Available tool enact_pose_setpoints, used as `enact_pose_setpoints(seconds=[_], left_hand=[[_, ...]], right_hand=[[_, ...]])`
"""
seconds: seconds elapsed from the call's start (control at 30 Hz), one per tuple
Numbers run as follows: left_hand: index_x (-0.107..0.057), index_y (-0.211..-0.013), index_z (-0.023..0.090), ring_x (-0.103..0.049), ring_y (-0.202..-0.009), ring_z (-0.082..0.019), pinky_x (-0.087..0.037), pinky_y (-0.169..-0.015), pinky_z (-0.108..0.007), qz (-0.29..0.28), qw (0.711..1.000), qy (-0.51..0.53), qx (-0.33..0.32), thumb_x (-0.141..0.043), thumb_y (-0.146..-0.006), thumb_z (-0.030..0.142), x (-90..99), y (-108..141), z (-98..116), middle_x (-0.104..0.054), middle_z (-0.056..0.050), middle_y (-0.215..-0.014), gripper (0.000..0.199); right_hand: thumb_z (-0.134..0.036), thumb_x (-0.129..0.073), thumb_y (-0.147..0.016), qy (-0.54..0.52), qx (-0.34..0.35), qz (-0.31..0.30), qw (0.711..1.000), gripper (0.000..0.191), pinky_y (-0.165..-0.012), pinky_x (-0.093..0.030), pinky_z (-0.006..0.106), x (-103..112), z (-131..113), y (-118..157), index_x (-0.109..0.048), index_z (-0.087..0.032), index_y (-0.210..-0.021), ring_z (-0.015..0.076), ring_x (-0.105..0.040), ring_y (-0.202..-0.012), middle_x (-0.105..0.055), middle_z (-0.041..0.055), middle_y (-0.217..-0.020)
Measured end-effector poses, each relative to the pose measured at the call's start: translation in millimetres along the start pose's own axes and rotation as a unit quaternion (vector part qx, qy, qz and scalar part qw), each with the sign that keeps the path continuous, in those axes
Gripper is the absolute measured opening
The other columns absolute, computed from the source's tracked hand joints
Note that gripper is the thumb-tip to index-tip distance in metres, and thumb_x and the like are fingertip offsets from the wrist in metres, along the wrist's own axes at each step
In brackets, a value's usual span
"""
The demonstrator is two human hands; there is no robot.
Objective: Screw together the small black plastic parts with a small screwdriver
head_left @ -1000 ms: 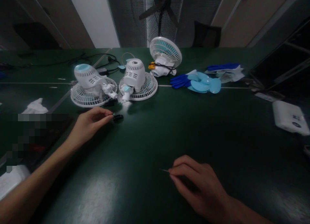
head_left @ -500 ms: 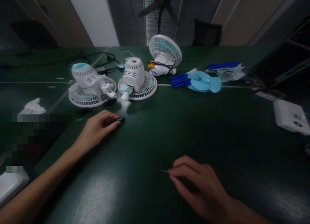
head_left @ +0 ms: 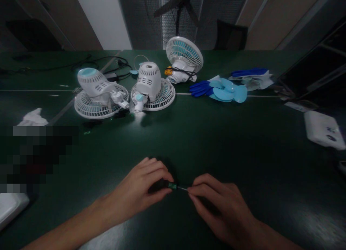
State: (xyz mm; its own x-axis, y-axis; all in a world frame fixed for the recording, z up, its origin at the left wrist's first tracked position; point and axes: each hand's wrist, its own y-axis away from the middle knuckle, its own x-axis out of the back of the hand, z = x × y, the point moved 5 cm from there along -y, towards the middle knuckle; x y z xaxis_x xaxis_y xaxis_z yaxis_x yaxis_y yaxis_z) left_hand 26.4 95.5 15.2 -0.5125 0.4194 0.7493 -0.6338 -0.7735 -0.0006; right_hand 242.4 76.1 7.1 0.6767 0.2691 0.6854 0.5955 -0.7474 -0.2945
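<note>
Low over the green table, my left hand [head_left: 151, 183] pinches a small black-and-green screwdriver handle [head_left: 172, 185] between thumb and fingers. Facing it from the right, my right hand [head_left: 221, 203] grips a thin metal screwdriver shaft [head_left: 182, 188] in its fingertips. The shaft's left end meets the handle's end, or nearly so; how far it goes in is too small to tell. The fingers hide the rest of both pieces.
Two white fans [head_left: 101, 95] [head_left: 151, 87] lie grille-down behind my hands, with a third fan [head_left: 183, 58] farther back. Blue gloves [head_left: 200, 88] and a light-blue fan blade [head_left: 227, 90] lie right of them. A white box [head_left: 323, 129] stands at the far right.
My left hand has brought the screwdriver handle right and toward me, from near the fans to the shaft's tip. My right hand has hardly moved.
</note>
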Motion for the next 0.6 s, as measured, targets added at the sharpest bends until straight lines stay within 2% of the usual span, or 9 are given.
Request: enact_pose_setpoints(seconds=[0.4, 0.5, 0.6], left_hand=[[-0.063, -0.114, 0.028, -0.061, -0.099, -0.02, -0.035, -0.085, -0.037, -0.008, 1.0, 0.011, -0.01, -0.064, -0.103, 0.029, -6.0, 0, 7, -0.07, 0.0, -0.108, 0.012], [-0.063, -0.113, 0.027, -0.061, -0.1, -0.019, -0.035, -0.086, -0.037, -0.018, 0.999, 0.017, -0.021, -0.064, -0.103, 0.027, -8.0, -1, 11, -0.07, 0.001, -0.108, 0.01], [-0.063, -0.111, 0.026, -0.061, -0.098, -0.019, -0.037, -0.084, -0.037, -0.019, 0.999, 0.016, -0.026, -0.064, -0.102, 0.026, -8.5, -2, 14, -0.069, 0.0, -0.106, 0.008]], right_hand=[[-0.012, -0.056, -0.102, -0.009, -0.002, -0.022, 1.0, 0.021, -0.065, -0.046, 0.026, -7, 0, 2, -0.065, -0.025, -0.115, 0.0109, -0.068, -0.078, -0.069, 0.0005, -0.101], [-0.013, -0.056, -0.103, -0.027, -0.001, -0.017, 0.999, 0.021, -0.068, -0.047, 0.026, -6, -3, 2, -0.065, -0.026, -0.117, 0.0111, -0.069, -0.083, -0.07, 0.0004, -0.102], [-0.013, -0.056, -0.103, -0.03, 0.004, -0.001, 1.0, 0.019, -0.065, -0.047, 0.025, -3, -5, -1, -0.065, -0.025, -0.115, 0.0106, -0.069, -0.08, -0.07, 0.001, -0.1]])
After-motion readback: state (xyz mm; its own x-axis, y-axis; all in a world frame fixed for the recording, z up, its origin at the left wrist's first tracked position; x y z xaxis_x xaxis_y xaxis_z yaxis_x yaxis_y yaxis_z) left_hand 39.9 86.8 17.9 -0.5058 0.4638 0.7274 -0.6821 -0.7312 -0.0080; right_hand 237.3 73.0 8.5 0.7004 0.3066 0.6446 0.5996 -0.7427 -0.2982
